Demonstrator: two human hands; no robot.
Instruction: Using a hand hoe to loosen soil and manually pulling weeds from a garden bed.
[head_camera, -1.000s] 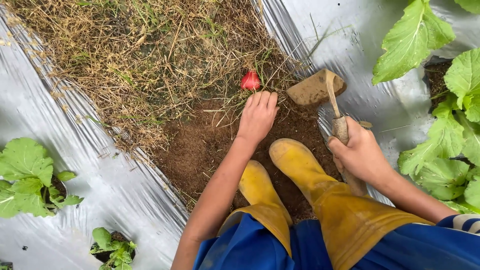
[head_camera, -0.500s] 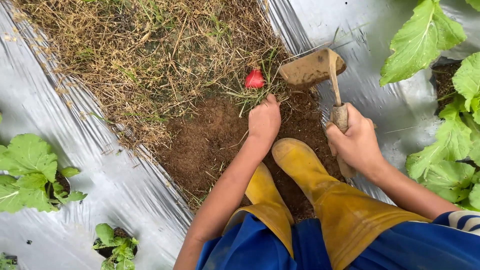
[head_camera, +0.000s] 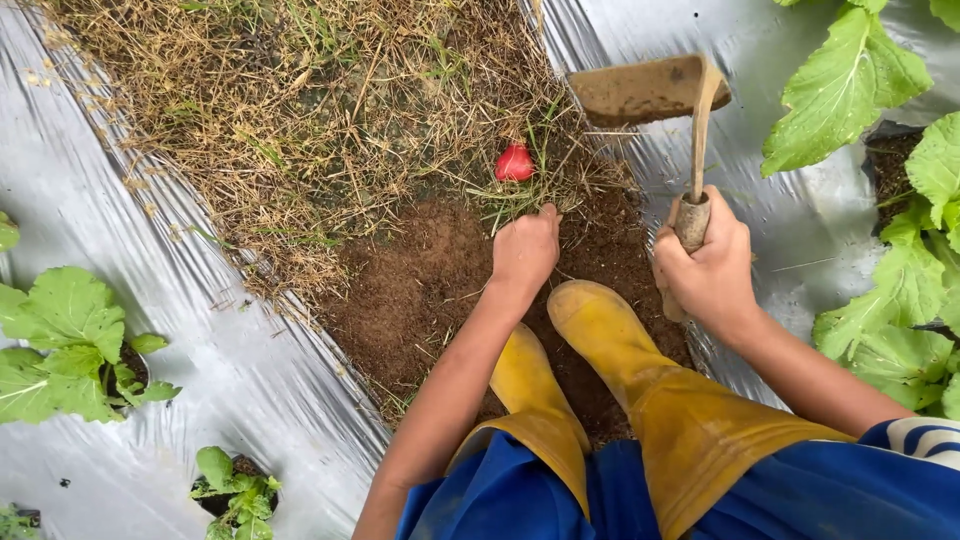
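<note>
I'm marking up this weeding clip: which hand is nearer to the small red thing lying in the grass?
The left hand. It grips a grass tuft just below the red thing. The right hand is farther off to the right, holding the hand hoe by its handle.

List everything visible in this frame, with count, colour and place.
hand hoe: one, muddy brown blade on a wooden handle, raised at upper right
grass tuft: one, green and dry, at the bare soil's edge
red object: one, among the grass; kind unclear
dry grass: straw-coloured patch, upper middle
bare soil: brown, centre
plastic mulch: silver sheets, left and right
leafy plants: green, both sides
boots: two, yellow
trousers: blue
left hand: grips the grass tuft
right hand: holds the hoe handle
</note>
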